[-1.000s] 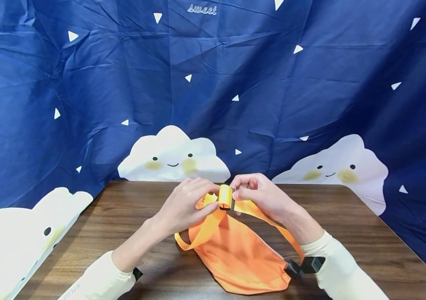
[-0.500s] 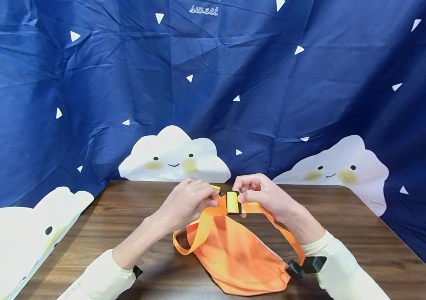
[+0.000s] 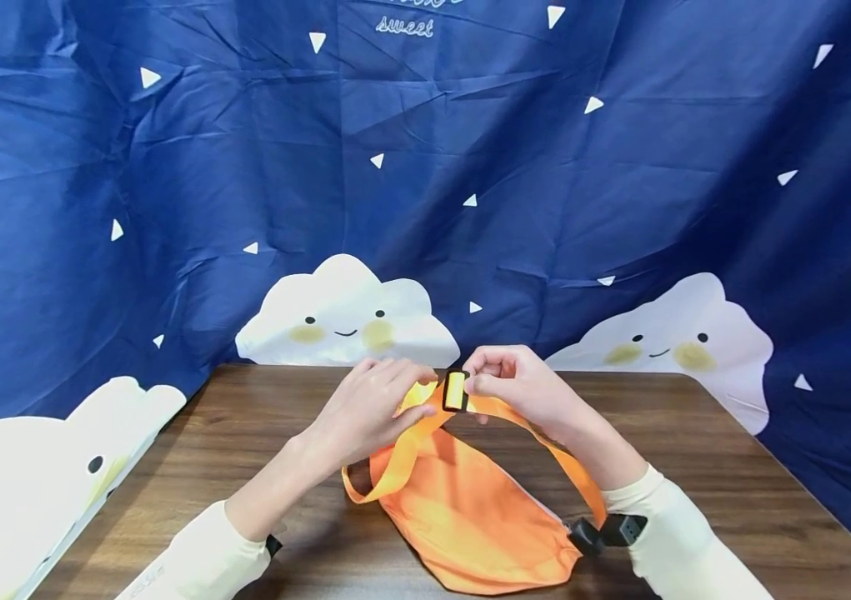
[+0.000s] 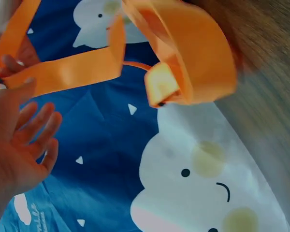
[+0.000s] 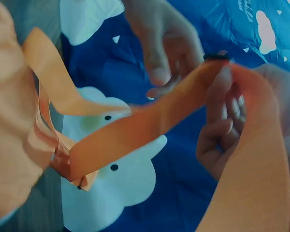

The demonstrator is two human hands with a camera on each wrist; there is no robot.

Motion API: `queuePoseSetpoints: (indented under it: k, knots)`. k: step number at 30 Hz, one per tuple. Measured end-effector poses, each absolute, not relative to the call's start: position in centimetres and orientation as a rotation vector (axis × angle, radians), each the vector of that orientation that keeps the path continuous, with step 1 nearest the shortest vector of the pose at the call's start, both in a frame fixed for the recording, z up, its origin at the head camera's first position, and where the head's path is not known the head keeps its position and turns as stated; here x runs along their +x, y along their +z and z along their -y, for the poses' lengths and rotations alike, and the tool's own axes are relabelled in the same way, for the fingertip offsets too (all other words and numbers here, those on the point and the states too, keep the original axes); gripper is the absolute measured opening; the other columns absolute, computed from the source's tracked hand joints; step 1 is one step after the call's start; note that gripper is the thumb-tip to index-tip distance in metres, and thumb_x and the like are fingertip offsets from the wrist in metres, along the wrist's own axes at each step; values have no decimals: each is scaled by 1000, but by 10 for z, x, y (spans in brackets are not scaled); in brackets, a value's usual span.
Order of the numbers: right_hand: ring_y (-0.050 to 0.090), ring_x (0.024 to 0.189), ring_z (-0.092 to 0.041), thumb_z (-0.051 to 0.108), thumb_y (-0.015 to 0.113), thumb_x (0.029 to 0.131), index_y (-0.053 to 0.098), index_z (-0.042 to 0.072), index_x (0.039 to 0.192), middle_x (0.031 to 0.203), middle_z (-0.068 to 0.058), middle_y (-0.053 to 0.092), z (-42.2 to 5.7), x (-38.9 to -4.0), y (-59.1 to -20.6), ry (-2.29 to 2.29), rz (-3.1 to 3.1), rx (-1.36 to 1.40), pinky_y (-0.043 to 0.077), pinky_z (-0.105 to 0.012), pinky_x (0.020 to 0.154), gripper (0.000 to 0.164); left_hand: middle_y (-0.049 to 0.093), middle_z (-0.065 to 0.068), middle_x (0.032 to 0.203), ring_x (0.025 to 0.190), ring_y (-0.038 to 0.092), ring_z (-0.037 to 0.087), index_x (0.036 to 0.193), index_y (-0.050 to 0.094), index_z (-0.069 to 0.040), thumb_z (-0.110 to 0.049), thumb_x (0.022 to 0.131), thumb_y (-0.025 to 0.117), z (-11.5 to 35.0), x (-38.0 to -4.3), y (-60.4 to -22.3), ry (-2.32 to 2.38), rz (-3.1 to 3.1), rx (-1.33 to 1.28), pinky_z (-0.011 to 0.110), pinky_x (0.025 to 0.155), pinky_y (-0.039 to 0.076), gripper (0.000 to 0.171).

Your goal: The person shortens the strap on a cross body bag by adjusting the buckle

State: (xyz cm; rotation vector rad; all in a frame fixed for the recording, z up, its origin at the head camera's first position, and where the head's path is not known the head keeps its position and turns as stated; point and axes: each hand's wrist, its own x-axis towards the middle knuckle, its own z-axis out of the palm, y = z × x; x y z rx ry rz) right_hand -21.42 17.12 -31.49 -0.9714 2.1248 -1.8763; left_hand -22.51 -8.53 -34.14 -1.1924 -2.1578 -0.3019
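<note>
An orange waist bag (image 3: 478, 517) lies on the table, its webbing strap (image 3: 571, 467) lifted above it. My right hand (image 3: 523, 387) pinches the strap beside a black strap slider (image 3: 455, 392), and a bright yellow stretch of webbing crosses the slider's face. To its left is my left hand (image 3: 368, 408), thumb and fingers parted around the strap with no grip visible. The right wrist view shows that left hand (image 5: 171, 46) with relaxed fingers. A loop of strap (image 4: 203, 53) hangs close to the left wrist camera. The right fingertips are partly hidden behind the webbing.
The wooden table (image 3: 260, 467) carries the bag near its front edge. A black buckle (image 3: 586, 535) sits at the bag's right end, close to the right sleeve. Behind the table hangs a blue curtain (image 3: 425, 167) with white clouds.
The yellow loop that bulged from the slider now lies flat across it. My left fingers, curled on the strap half a second ago, have parted. The slider has risen slightly and shifted left.
</note>
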Motion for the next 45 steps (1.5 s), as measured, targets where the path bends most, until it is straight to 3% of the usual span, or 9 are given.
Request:
queuePoseSetpoints:
  k: [3,6,19,28,36,42,45]
  knots:
    - [59,61,-28,3,66,94,64,-6,94,77,-16,65,-168,-215,-316,-1851,-2188,-922,54,-34,62,9,64,-2,124,117,57,15,132,60,-13,-42,92,76,83,-221,-339,-343,2128,-1185,38,93,42,52]
    - [58,62,-30,5,66,95,64,-4,94,78,-17,65,-166,-214,-316,-1832,-2203,-905,53,-34,62,9,63,-1,128,121,56,16,135,60,-12,-43,90,78,82,-219,-337,-353,2056,-1210,40,96,43,58]
    - [61,67,-41,10,67,98,69,1,104,82,-21,67,-171,-215,-318,-1661,-2217,-999,53,-35,66,11,65,-2,123,114,59,17,128,65,-11,-34,86,79,82,-218,-332,-341,1986,-1302,37,95,43,50]
    - [63,74,-20,12,68,97,73,3,103,83,-11,69,-175,-212,-311,-1545,-2384,-912,49,-26,65,12,65,-2,117,108,60,15,122,67,-11,-32,82,77,83,-218,-332,-354,1978,-1292,37,87,45,47]
    - [65,70,-23,7,62,100,70,0,107,85,-16,70,-168,-213,-315,-1581,-2224,-923,51,-27,66,13,66,-6,116,108,60,13,120,68,-15,-36,82,76,83,-215,-334,-328,1986,-1285,32,84,43,44]
    - [66,73,-40,18,61,103,70,2,107,88,-19,72,-178,-216,-312,-1441,-2200,-919,52,-35,73,19,68,-5,114,103,62,15,121,70,-12,-38,83,76,85,-217,-331,-304,1965,-1242,35,84,46,46]
    - [66,74,-41,21,61,104,71,2,104,88,-19,72,-181,-218,-312,-1415,-2200,-896,52,-34,72,21,68,-4,115,104,62,15,121,70,-12,-40,83,77,86,-218,-331,-292,1965,-1230,36,87,46,47]
